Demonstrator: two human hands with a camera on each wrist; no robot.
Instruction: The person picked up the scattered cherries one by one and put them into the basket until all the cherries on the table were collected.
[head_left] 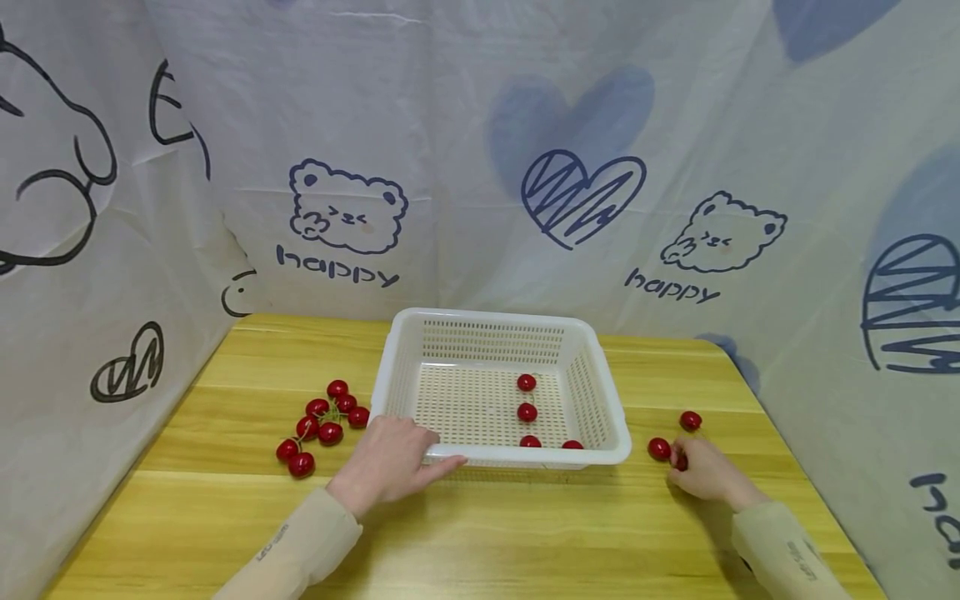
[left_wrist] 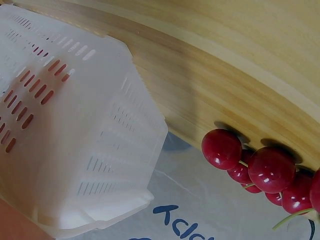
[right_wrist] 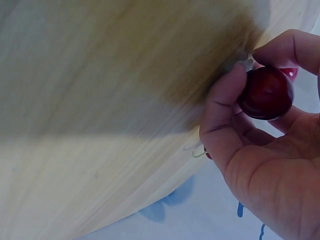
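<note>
While the right hand (head_left: 707, 472) pinches a cherry (right_wrist: 267, 94) at lower right, the left hand (head_left: 387, 460) grips the white basket (head_left: 525, 456) at centre, four cherries (head_left: 527, 412) inside.

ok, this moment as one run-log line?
left hand: holds basket rim | right hand: holds cherry | in basket: four cherries visible | left of basket: cherry cluster | right of basket: two more cherries

Soft, even head view, white glints on the cherries (left_wrist: 272, 170), broad shadow (blurry-edged) over the tabletop (right_wrist: 110, 120), right-wrist view.
</note>
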